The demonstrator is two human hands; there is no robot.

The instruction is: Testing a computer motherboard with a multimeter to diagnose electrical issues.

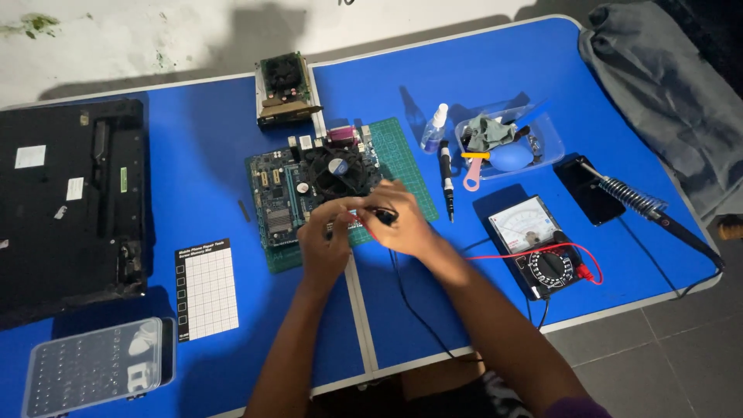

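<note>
Right hand (pixel 402 224) is closed around a black test probe (pixel 385 214), tip at the motherboard (pixel 309 193). Left hand (pixel 325 236) is pinched on a red probe (pixel 357 222) just beside it. The motherboard lies on a green cutting mat (pixel 402 159) on the blue table (pixel 209 178). Red and black leads run to the analog multimeter (pixel 538 244) at right. A soldering iron (pixel 642 203) lies beyond it.

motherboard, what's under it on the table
A green cutting mat lies under the motherboard, showing at its right side and front edge. The blue table is beneath that. Whatever else lies under the board is covered.
</note>
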